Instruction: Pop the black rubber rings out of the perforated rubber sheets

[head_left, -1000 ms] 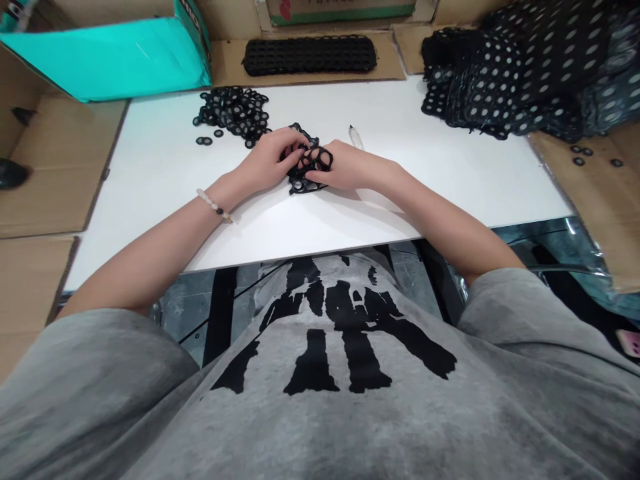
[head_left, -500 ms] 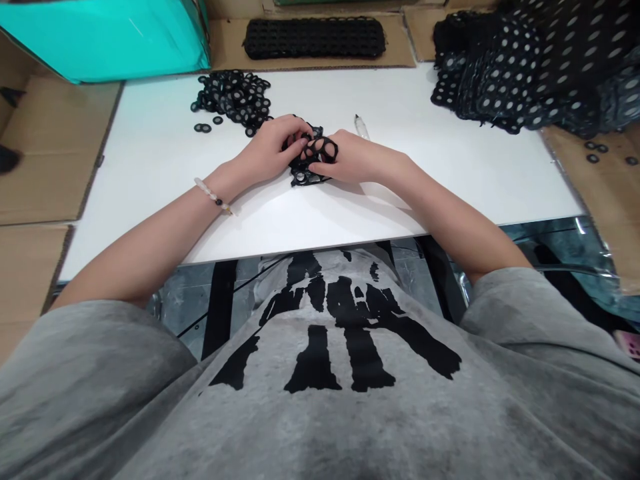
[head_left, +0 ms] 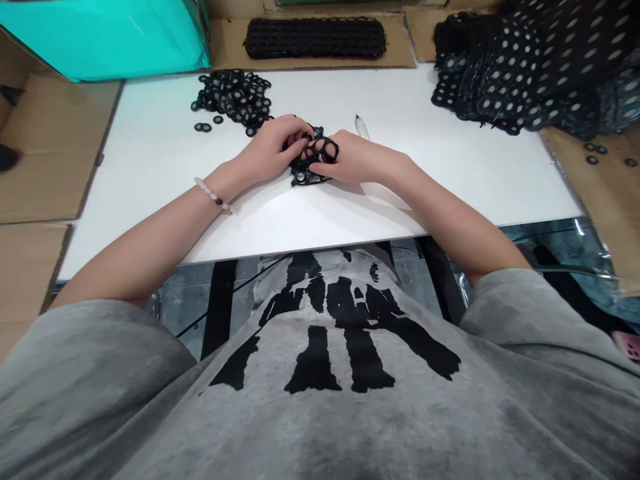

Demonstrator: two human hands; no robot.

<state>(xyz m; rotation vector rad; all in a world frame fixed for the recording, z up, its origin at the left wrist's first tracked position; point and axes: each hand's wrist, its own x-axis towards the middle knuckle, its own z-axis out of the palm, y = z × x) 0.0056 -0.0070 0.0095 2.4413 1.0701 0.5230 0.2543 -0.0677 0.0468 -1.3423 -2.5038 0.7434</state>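
Note:
Between my two hands, on the white table, is a flexible black sheet with round holes (head_left: 306, 177), partly folded over. My left hand (head_left: 275, 147) is closed on its left side, thumb and fingertips pressed together at the holes. Whether a small ring is in that pinch is hidden. My right hand (head_left: 354, 157) grips the sheet's right part, the thumb below and a bent flap of holes lying over the fingers. A pile of small black rings with pale centres (head_left: 235, 97) lies just beyond my left hand, with a few loose ones beside it.
A pen (head_left: 361, 127) lies beyond my right hand on the white table (head_left: 450, 167). At the back, a stack of black perforated strips (head_left: 315, 38) rests on cardboard. Black dotted sheets (head_left: 510, 73) are heaped at the back right. A turquoise-wrapped box (head_left: 110, 37) stands back left.

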